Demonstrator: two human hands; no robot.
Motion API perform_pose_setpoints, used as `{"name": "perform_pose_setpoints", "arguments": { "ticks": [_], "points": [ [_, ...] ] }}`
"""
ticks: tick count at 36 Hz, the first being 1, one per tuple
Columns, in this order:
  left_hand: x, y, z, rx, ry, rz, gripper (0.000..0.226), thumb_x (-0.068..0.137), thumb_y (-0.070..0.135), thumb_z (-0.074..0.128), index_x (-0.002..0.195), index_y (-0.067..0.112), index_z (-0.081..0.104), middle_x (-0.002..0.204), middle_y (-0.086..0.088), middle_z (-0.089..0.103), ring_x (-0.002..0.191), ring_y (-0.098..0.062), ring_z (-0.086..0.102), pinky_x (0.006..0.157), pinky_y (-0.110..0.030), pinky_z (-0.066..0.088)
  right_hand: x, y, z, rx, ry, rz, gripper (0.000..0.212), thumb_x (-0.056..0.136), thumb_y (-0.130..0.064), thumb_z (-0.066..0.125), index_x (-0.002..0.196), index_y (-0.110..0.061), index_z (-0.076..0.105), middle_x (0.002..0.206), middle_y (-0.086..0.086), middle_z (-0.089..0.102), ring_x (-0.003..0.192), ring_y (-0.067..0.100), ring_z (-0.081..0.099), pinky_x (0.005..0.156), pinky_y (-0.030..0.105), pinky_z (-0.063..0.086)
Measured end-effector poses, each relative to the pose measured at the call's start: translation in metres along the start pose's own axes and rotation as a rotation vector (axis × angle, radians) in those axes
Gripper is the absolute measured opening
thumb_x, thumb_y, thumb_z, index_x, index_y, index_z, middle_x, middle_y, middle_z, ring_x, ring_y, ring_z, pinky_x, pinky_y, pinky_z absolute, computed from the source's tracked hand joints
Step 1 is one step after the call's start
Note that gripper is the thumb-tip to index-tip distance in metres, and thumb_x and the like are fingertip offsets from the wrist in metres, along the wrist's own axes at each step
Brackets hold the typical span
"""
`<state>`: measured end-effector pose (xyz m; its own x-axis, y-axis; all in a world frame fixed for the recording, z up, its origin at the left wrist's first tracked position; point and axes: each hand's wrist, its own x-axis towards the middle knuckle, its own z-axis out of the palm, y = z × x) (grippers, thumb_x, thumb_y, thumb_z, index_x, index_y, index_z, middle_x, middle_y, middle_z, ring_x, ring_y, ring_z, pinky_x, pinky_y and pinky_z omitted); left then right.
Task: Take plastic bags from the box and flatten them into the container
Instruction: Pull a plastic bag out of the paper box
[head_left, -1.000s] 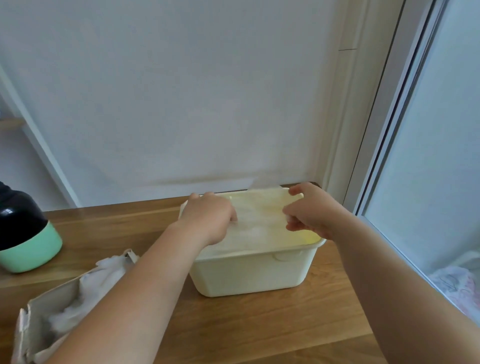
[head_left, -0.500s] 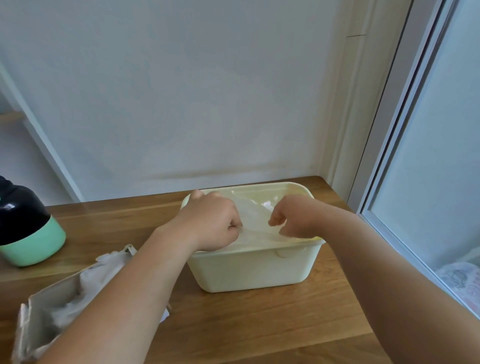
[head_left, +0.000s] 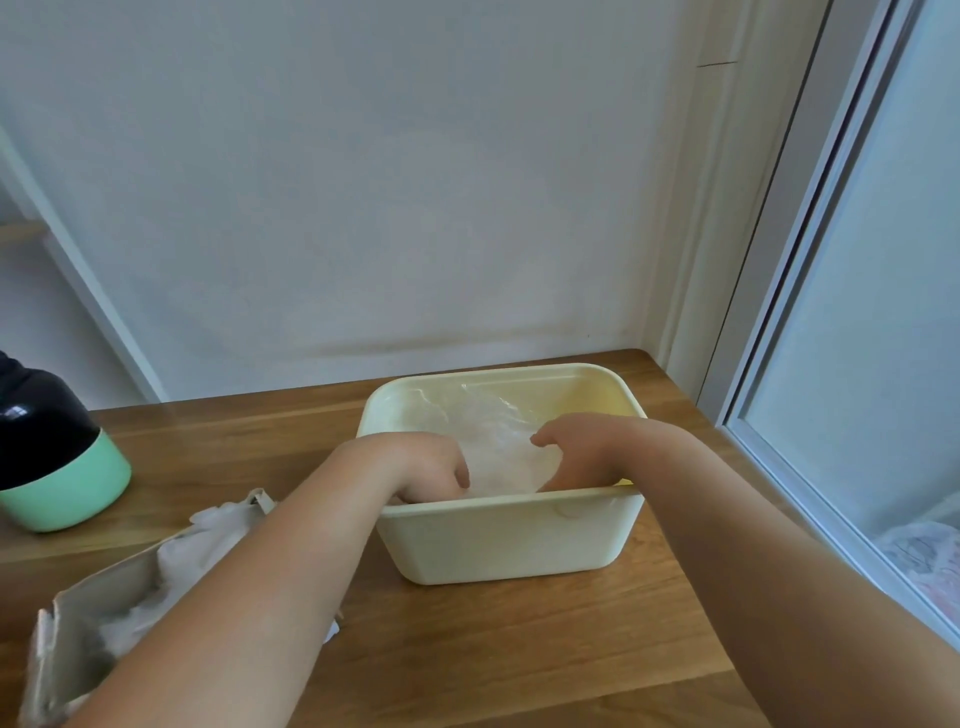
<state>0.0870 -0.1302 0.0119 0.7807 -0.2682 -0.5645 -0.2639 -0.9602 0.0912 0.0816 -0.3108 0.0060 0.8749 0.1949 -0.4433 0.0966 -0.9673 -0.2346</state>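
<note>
A cream plastic container (head_left: 511, 543) stands on the wooden table (head_left: 519, 654). A clear, crumpled plastic bag (head_left: 493, 431) lies inside it. Both hands reach down into the container and press on the bag. My left hand (head_left: 426, 462) is on the bag's left side and my right hand (head_left: 582, 452) on its right side. The container's near wall hides the fingertips of both. An open cardboard box (head_left: 72, 623) lies at the lower left under my left forearm, with more white plastic bags (head_left: 202, 540) spilling from it.
A black and mint-green rounded object (head_left: 52, 462) stands at the table's left edge. A white wall (head_left: 415, 208) runs just behind the container. A window frame (head_left: 769, 405) borders the table on the right.
The bag was held spread above the container's rim. Both hands have since lowered it inside and now press it down. The view has tilted down slightly.
</note>
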Motion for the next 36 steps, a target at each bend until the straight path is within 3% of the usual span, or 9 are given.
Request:
{"name": "perform_pose_setpoints", "arguments": {
  "ticks": [3,10,15,19,22,26,29,32,36],
  "points": [
    [0.008,0.002,0.003,0.051,-0.025,-0.015,0.052,0.1,0.028,0.046,0.15,0.024,0.034,0.151,0.004,0.039,0.135,-0.021,0.041,0.105,-0.031,0.037,-0.002,-0.001,0.001,0.069,0.096,-0.014,0.079,0.082,-0.035,0.072,0.148,-0.022,0.03,0.149,-0.002,0.035,0.135,0.021,0.036,0.107,0.033,0.032],
    [0.009,-0.001,0.004,-0.076,0.224,0.053,0.066,0.091,0.002,0.048,0.151,0.024,0.032,0.154,0.005,0.034,0.14,-0.018,0.036,0.111,-0.03,0.035,-0.014,-0.003,-0.005,0.137,0.304,-0.057,0.055,0.084,-0.021,0.07,0.135,-0.019,0.05,0.136,-0.002,0.051,0.124,0.017,0.048,0.1,0.027,0.04],
    [-0.005,-0.012,0.003,-0.202,0.392,0.118,0.059,0.088,0.034,0.067,0.143,0.029,0.045,0.15,0.011,0.04,0.138,-0.012,0.037,0.108,-0.026,0.033,-0.021,-0.005,-0.007,0.156,0.369,-0.076,0.028,0.089,-0.012,0.058,0.113,-0.02,0.067,0.116,-0.006,0.064,0.097,0.011,0.057,0.08,0.019,0.043],
    [-0.015,-0.014,0.003,-0.241,0.626,0.15,0.047,0.084,0.041,0.071,0.129,0.03,0.06,0.135,0.009,0.054,0.127,-0.013,0.047,0.103,-0.03,0.038,-0.027,-0.009,-0.007,0.155,0.529,-0.062,0.036,0.091,-0.007,0.045,0.116,-0.021,0.066,0.121,-0.005,0.063,0.109,0.015,0.057,0.092,0.026,0.046],
    [-0.018,-0.013,0.004,-0.251,0.737,0.17,0.032,0.086,0.037,0.07,0.117,0.033,0.067,0.113,0.007,0.056,0.11,-0.016,0.053,0.095,-0.036,0.043,-0.038,-0.017,-0.003,0.296,0.593,-0.159,0.03,0.092,-0.016,0.047,0.114,-0.022,0.067,0.112,-0.009,0.065,0.102,0.011,0.059,0.087,0.022,0.045],
    [-0.02,-0.01,0.009,-0.177,0.596,0.154,0.017,0.087,0.036,0.068,0.104,0.038,0.071,0.093,0.022,0.058,0.093,-0.004,0.053,0.102,-0.039,0.035,-0.05,-0.032,0.006,0.349,0.256,-0.14,0.032,0.096,-0.036,0.043,0.099,-0.015,0.067,0.091,0.0,0.063,0.082,0.017,0.058,0.074,0.029,0.044],
    [-0.021,-0.009,0.015,-0.233,0.492,0.211,0.017,0.091,0.027,0.063,0.102,0.03,0.075,0.102,0.021,0.068,0.093,0.003,0.056,0.078,-0.012,0.038,-0.05,-0.034,0.012,0.192,0.115,-0.023,0.049,0.099,-0.044,0.028,0.108,-0.01,0.063,0.108,0.004,0.059,0.094,0.02,0.055,0.083,0.033,0.041],
    [-0.029,-0.01,0.013,-0.265,0.46,0.207,0.023,0.095,0.031,0.055,0.093,0.02,0.076,0.086,0.02,0.069,0.074,0.001,0.056,0.063,-0.014,0.041,-0.049,-0.033,0.016,0.119,0.145,-0.004,0.046,0.1,-0.043,0.025,0.069,-0.016,0.047,0.081,-0.001,0.052,0.071,0.013,0.047,0.068,0.029,0.036],
    [-0.049,-0.015,0.008,-0.392,0.419,0.16,0.036,0.095,0.05,0.045,0.098,0.027,0.073,0.099,0.02,0.069,0.1,-0.01,0.059,0.089,-0.027,0.047,-0.045,-0.033,0.013,0.123,0.226,0.005,0.044,0.098,-0.034,0.028,0.062,-0.013,0.04,0.068,0.001,0.044,0.061,0.016,0.04,0.059,0.029,0.033]
  ]
}}
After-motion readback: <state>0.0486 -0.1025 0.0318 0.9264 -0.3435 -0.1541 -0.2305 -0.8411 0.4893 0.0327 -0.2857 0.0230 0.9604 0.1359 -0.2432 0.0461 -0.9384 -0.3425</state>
